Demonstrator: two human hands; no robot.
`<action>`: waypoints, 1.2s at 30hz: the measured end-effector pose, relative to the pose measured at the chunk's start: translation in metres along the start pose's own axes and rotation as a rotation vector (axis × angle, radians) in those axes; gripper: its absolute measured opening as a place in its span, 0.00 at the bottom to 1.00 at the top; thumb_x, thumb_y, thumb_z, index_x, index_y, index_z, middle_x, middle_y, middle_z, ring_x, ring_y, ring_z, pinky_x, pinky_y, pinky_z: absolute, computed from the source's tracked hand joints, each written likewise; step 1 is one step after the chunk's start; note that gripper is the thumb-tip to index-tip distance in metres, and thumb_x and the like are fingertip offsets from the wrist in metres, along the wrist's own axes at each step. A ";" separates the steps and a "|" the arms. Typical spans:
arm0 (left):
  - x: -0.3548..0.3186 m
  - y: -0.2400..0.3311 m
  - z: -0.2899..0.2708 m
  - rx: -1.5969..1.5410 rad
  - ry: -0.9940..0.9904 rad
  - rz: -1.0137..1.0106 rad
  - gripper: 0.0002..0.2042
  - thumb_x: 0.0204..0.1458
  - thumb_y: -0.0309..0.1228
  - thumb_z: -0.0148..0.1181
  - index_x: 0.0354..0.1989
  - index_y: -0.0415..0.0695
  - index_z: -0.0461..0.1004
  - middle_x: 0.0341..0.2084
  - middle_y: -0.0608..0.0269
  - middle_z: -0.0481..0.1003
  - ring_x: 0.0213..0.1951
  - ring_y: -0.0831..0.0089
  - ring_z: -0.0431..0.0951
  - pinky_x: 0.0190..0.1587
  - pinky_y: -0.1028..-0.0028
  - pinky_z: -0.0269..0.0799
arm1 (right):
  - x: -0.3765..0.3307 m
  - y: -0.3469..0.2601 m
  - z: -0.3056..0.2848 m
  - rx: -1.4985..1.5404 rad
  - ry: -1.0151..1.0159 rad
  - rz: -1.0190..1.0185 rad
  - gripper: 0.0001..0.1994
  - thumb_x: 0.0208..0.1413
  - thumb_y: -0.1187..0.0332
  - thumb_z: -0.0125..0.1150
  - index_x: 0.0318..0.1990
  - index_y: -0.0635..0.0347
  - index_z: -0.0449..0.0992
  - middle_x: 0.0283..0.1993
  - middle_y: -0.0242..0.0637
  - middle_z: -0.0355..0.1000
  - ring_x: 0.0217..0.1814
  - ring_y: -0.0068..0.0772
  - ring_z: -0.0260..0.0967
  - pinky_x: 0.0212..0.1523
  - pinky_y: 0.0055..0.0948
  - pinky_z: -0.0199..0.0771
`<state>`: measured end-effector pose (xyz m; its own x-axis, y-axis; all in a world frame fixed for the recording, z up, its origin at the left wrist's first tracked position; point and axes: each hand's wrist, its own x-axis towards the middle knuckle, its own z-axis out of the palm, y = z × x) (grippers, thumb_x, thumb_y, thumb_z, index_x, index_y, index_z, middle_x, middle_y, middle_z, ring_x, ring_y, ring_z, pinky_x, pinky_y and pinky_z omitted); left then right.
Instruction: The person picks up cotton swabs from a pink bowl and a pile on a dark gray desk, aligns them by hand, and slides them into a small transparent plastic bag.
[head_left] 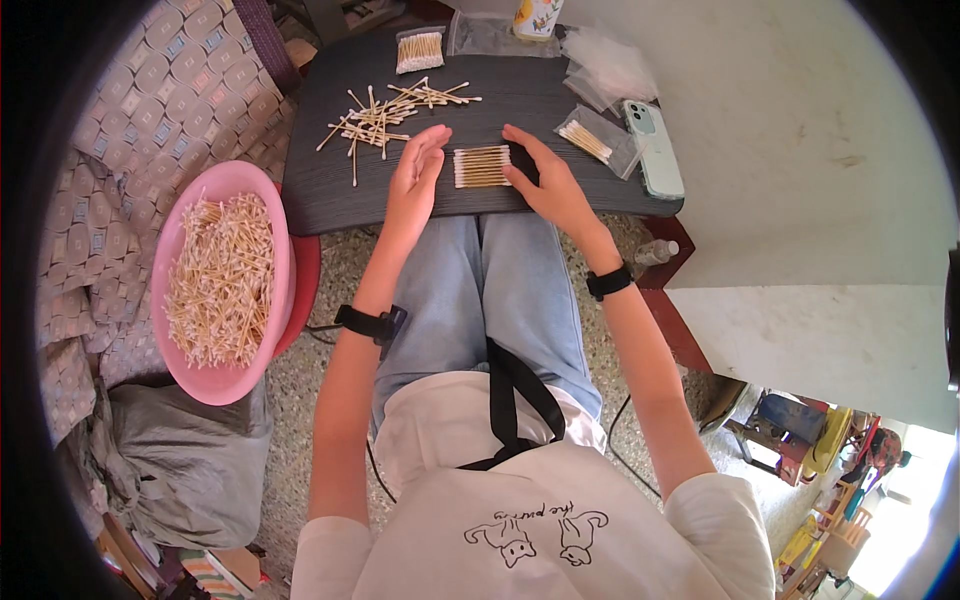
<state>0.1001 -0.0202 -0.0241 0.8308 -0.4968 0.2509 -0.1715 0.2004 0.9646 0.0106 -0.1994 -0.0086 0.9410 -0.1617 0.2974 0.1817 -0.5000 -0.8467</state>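
Note:
Between my two hands a neat row of cotton swabs (482,168) lies side by side on the dark table (335,190), sticks running left to right. My left hand (416,182) stands on edge at the row's left, fingers stretched and a small gap from the tips. On the other side my right hand (552,186) is open, its thumb at the right ends of the swabs; whether it touches them I cannot tell. Just beyond my left hand lies a loose, crisscrossed pile of swabs (380,122).
A packed bag of swabs (420,50) lies at the table's far side. To the right are a small bag with swabs (585,141), clear plastic bags (612,62) and a pale green phone (654,150). A pink basin (284,290) full of swabs stands at left. A wall (790,130) borders the right.

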 end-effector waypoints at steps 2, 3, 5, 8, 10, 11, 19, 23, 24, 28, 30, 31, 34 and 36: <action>-0.001 0.000 0.009 0.012 -0.026 0.021 0.18 0.65 0.34 0.42 0.60 0.38 0.62 0.58 0.52 0.66 0.63 0.65 0.63 0.65 0.68 0.54 | -0.003 0.003 0.002 -0.072 0.049 -0.043 0.24 0.57 0.72 0.55 0.61 0.65 0.62 0.63 0.53 0.62 0.67 0.51 0.57 0.65 0.40 0.57; 0.000 -0.001 0.014 0.036 -0.009 0.032 0.19 0.63 0.33 0.46 0.60 0.39 0.61 0.58 0.51 0.66 0.63 0.63 0.62 0.65 0.68 0.54 | -0.003 0.003 0.006 -0.071 0.050 -0.044 0.24 0.57 0.72 0.55 0.61 0.65 0.62 0.63 0.53 0.62 0.67 0.51 0.57 0.65 0.40 0.57; 0.001 -0.001 0.017 0.061 0.005 0.045 0.20 0.62 0.33 0.49 0.61 0.40 0.61 0.58 0.50 0.66 0.63 0.61 0.62 0.65 0.67 0.55 | -0.001 0.004 0.013 -0.112 0.083 -0.077 0.27 0.55 0.69 0.59 0.62 0.64 0.62 0.63 0.52 0.61 0.69 0.52 0.53 0.66 0.40 0.55; 0.001 -0.002 0.008 0.732 -0.100 0.368 0.30 0.49 0.27 0.63 0.62 0.42 0.61 0.57 0.49 0.66 0.62 0.55 0.62 0.64 0.63 0.57 | -0.001 -0.003 0.012 -0.210 0.027 -0.137 0.29 0.52 0.67 0.63 0.62 0.63 0.63 0.63 0.49 0.62 0.68 0.50 0.53 0.66 0.40 0.55; 0.000 0.003 0.003 0.749 -0.160 0.338 0.30 0.49 0.28 0.64 0.62 0.42 0.61 0.56 0.49 0.67 0.61 0.55 0.64 0.63 0.63 0.58 | -0.001 -0.003 0.005 -0.251 -0.002 -0.157 0.30 0.50 0.67 0.64 0.61 0.63 0.63 0.61 0.49 0.63 0.65 0.50 0.56 0.65 0.39 0.57; 0.000 0.005 0.001 0.765 -0.217 0.308 0.31 0.48 0.28 0.64 0.62 0.42 0.61 0.54 0.50 0.67 0.59 0.55 0.65 0.62 0.63 0.60 | 0.000 -0.003 0.001 -0.291 -0.033 -0.178 0.31 0.48 0.66 0.66 0.60 0.63 0.64 0.59 0.48 0.65 0.63 0.50 0.58 0.64 0.39 0.59; 0.012 0.012 -0.005 0.835 -0.329 0.372 0.29 0.49 0.30 0.64 0.61 0.42 0.63 0.50 0.53 0.69 0.54 0.56 0.68 0.56 0.64 0.65 | 0.013 -0.001 -0.010 -0.357 -0.095 -0.271 0.27 0.45 0.68 0.68 0.55 0.64 0.70 0.52 0.42 0.68 0.54 0.45 0.62 0.57 0.38 0.65; 0.015 0.017 -0.003 0.886 -0.363 0.326 0.25 0.50 0.31 0.63 0.58 0.44 0.68 0.46 0.57 0.70 0.50 0.60 0.69 0.53 0.66 0.67 | 0.015 -0.001 -0.009 -0.365 -0.093 -0.269 0.24 0.45 0.68 0.68 0.52 0.64 0.74 0.49 0.40 0.69 0.51 0.43 0.63 0.54 0.37 0.67; 0.016 0.016 -0.004 0.886 -0.363 0.325 0.25 0.50 0.31 0.63 0.58 0.44 0.68 0.46 0.57 0.70 0.50 0.60 0.69 0.53 0.66 0.67 | 0.016 -0.001 -0.009 -0.365 -0.094 -0.267 0.24 0.45 0.68 0.68 0.52 0.64 0.74 0.49 0.40 0.69 0.51 0.43 0.63 0.54 0.37 0.67; 0.019 0.014 -0.006 0.908 -0.374 0.366 0.20 0.50 0.32 0.63 0.52 0.42 0.73 0.42 0.59 0.70 0.46 0.63 0.70 0.49 0.67 0.68 | 0.017 0.000 -0.009 -0.400 -0.104 -0.302 0.21 0.46 0.67 0.67 0.50 0.62 0.76 0.45 0.38 0.69 0.48 0.41 0.64 0.51 0.36 0.68; 0.020 0.014 -0.006 0.921 -0.377 0.387 0.19 0.49 0.31 0.63 0.51 0.42 0.74 0.41 0.59 0.70 0.45 0.63 0.70 0.47 0.67 0.69 | 0.018 0.000 -0.008 -0.413 -0.108 -0.309 0.19 0.47 0.67 0.66 0.48 0.61 0.76 0.44 0.38 0.69 0.48 0.41 0.64 0.51 0.36 0.68; 0.020 0.014 -0.005 0.928 -0.379 0.396 0.17 0.50 0.31 0.63 0.49 0.41 0.75 0.40 0.59 0.70 0.44 0.64 0.70 0.46 0.67 0.69 | 0.019 0.001 -0.008 -0.436 -0.108 -0.330 0.18 0.47 0.67 0.66 0.47 0.62 0.77 0.43 0.37 0.69 0.47 0.40 0.64 0.49 0.35 0.69; 0.021 0.013 -0.003 0.926 -0.368 0.404 0.15 0.50 0.31 0.62 0.47 0.41 0.77 0.39 0.60 0.70 0.43 0.64 0.70 0.45 0.67 0.69 | 0.020 0.002 -0.007 -0.492 -0.105 -0.384 0.15 0.48 0.68 0.65 0.44 0.62 0.78 0.40 0.36 0.69 0.44 0.38 0.65 0.46 0.34 0.70; 0.021 0.012 -0.002 0.915 -0.356 0.404 0.14 0.50 0.30 0.62 0.46 0.42 0.78 0.38 0.60 0.70 0.42 0.64 0.70 0.44 0.67 0.69 | 0.020 0.003 -0.006 -0.526 -0.100 -0.416 0.14 0.48 0.69 0.64 0.43 0.62 0.78 0.39 0.35 0.69 0.42 0.37 0.66 0.44 0.33 0.71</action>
<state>0.1168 -0.0266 -0.0078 0.4457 -0.7838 0.4325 -0.8563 -0.2325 0.4612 0.0285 -0.2089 -0.0025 0.8492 0.2009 0.4884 0.3955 -0.8548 -0.3360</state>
